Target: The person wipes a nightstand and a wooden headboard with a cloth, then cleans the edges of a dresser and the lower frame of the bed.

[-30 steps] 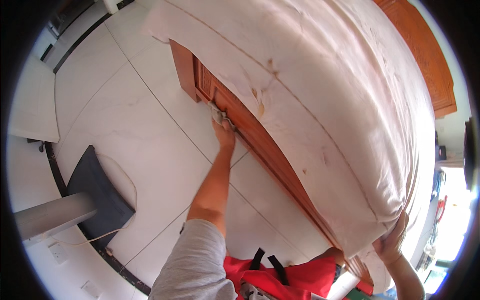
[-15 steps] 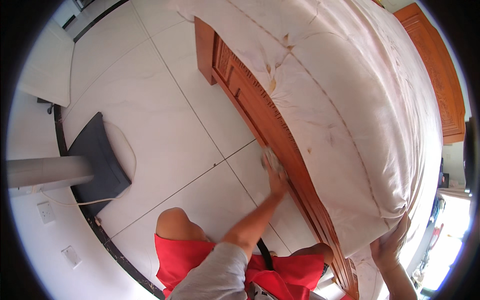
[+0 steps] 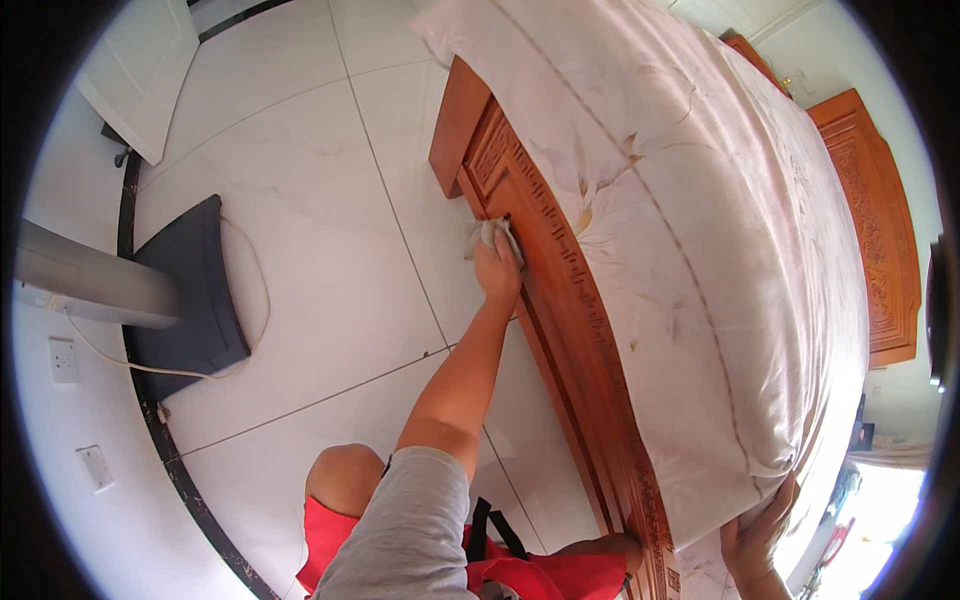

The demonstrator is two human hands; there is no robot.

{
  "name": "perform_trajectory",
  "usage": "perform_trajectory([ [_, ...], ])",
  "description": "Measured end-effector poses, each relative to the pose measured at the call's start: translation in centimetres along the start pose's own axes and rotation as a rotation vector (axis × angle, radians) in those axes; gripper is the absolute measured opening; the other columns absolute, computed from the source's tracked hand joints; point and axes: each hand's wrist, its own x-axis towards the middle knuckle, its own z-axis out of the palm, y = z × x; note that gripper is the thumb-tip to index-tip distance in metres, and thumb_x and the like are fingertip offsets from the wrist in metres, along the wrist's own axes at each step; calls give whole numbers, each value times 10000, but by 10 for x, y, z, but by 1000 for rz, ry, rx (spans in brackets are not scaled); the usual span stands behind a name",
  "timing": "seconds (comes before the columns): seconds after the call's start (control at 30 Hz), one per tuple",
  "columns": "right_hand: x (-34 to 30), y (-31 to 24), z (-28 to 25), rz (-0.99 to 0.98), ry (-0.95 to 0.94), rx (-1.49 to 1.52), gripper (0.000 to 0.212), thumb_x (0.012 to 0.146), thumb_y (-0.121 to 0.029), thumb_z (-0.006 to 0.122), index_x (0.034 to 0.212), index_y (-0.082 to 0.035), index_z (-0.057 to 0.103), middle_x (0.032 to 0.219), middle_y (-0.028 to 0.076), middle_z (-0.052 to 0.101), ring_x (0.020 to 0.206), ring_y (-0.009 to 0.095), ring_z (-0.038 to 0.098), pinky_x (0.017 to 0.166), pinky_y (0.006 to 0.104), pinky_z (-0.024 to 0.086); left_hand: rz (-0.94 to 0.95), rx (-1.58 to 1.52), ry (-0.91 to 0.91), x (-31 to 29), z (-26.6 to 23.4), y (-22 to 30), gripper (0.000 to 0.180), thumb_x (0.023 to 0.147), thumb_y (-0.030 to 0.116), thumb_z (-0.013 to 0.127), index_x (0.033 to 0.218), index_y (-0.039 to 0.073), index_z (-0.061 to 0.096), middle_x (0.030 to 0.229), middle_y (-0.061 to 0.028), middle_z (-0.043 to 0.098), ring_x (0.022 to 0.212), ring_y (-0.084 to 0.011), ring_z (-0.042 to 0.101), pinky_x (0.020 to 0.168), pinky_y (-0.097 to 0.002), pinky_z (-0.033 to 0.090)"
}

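My left hand (image 3: 495, 268) is closed round a crumpled greyish cloth (image 3: 474, 240), which it presses against the lower rail of a carved reddish-brown wooden footboard (image 3: 575, 330), toward its far end. Over the bed hangs a pale bedspread (image 3: 690, 260) with a faint flower pattern. Near the lower right, my right hand (image 3: 762, 535) grips the bedspread's near corner and holds its edge up, baring the carved wood. Part of its fingers is hidden by the fabric.
A dark stand base (image 3: 190, 290) with a grey column and a pale cable (image 3: 262, 290) stands on the white tiled floor at left. Behind it are a white door (image 3: 145, 75) and wall sockets (image 3: 63, 360). A carved headboard (image 3: 870, 220) rises at far right.
My left hand has slid the cloth along the footboard, away from me toward the far end. My right hand still holds the bedspread. The view has shifted somewhat.
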Motion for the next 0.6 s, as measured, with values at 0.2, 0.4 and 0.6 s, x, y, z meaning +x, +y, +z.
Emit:
perform_trajectory([
  [0.2,-2,5,2,-11,4,9,798,756,-274,563,1308,99,125,1211,294,299,1114,425,336,953,472,263,638,49,218,11,24,48,355,905,196,390,1188,-8,456,1173,-171,487,1036,-256,517,870,-311,396],
  [0.4,1,-2,0,26,-12,-15,790,755,-265,564,1308,98,133,1210,287,303,1109,414,343,950,471,264,73,-203,-86,45,-2,-4,373,914,223,369,1203,1,452,1203,-188,466,1121,-305,441,952,-355,325],
  [0.6,1,2,1,-28,13,30,785,753,-255,563,1310,96,135,1209,284,306,1103,413,346,945,475,266,255,-150,64,38,13,18,399,906,329,412,1215,82,466,1232,-179,443,1131,-323,421,963,-369,314],
])
